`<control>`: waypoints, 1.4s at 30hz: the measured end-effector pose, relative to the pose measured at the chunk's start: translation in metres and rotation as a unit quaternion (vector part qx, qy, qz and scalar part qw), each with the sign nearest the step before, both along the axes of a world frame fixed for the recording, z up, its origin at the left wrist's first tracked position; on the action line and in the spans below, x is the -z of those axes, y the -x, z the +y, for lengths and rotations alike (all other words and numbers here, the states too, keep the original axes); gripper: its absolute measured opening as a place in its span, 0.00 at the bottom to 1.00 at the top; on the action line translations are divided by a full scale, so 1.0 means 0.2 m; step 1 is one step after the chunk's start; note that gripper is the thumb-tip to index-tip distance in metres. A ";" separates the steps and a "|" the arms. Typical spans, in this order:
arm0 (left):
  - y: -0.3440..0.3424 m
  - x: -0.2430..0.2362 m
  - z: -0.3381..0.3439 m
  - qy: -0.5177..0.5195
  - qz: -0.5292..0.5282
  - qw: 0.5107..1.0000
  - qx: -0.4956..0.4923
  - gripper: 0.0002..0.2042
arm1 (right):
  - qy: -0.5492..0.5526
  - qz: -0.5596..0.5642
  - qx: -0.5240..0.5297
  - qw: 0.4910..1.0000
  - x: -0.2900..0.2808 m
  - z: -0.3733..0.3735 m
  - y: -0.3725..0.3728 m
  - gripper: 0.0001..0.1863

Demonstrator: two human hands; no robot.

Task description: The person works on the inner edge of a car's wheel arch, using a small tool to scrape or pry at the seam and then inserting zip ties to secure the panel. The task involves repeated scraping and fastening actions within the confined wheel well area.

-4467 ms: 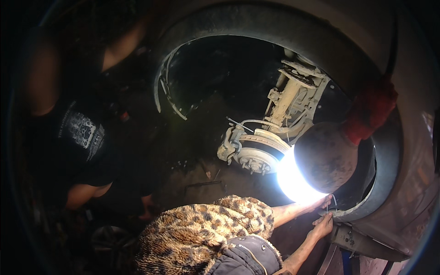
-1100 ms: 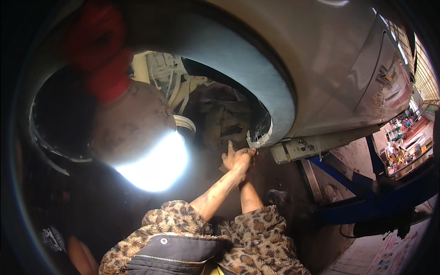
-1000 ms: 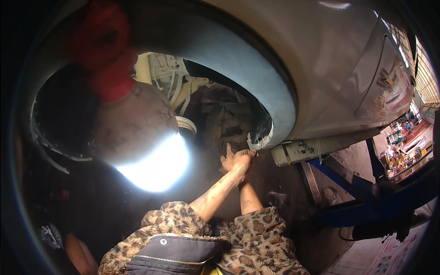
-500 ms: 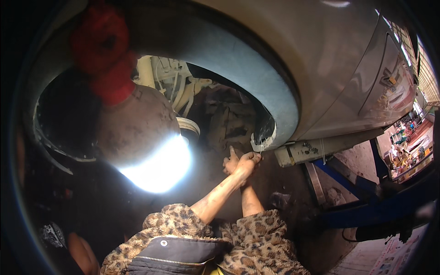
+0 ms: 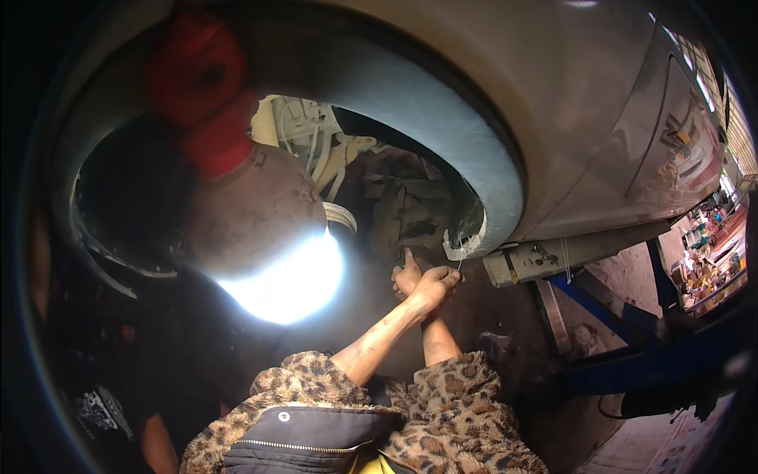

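Fingers of your left hand (image 5: pixel 433 288) curl around something thin just beneath the wheel arch's torn lip (image 5: pixel 466 241); your right hand (image 5: pixel 406 274) presses alongside, its grip impossible to tell.

Work lamp (image 5: pixel 260 237) left of hands; wheel arch (image 5: pixel 442 118) above; lift arm (image 5: pixel 632 355) right.

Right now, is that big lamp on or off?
On. The lamp glows bright white beside the wheel arch, lighting the two hands reaching under it.
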State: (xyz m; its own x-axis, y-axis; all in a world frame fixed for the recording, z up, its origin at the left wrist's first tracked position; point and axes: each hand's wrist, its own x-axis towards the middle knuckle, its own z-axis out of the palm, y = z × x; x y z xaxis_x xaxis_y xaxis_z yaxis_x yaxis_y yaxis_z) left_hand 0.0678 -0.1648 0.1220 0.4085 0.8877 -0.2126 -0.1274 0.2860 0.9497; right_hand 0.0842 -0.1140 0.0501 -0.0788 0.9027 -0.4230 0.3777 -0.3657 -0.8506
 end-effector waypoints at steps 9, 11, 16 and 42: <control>0.00 0.19 0.01 -0.112 0.193 0.972 -0.078 0.12 | -0.036 0.046 0.053 0.997 0.11 -0.09 -0.11 0.09; 0.07 0.04 -0.05 -0.041 0.065 0.997 -0.019 0.11 | -0.034 0.072 0.068 0.995 0.18 -0.10 -0.15 0.04; 0.32 0.04 0.02 0.011 -0.048 0.993 -0.106 0.13 | -0.014 0.304 0.066 0.950 0.30 -0.05 -0.18 0.17; 0.46 0.42 0.11 0.216 -0.195 0.939 -0.182 0.23 | -0.160 0.168 0.168 0.958 0.09 -0.07 -0.11 0.37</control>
State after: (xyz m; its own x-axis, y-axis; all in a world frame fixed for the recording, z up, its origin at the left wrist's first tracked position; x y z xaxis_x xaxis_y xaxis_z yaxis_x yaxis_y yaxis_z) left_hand -0.0235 -0.1429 0.0378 0.2163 0.8491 -0.4819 -0.6060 0.5037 0.6156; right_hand 0.1054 -0.1278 0.0322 0.1559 0.9802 -0.1218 -0.0298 -0.1186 -0.9925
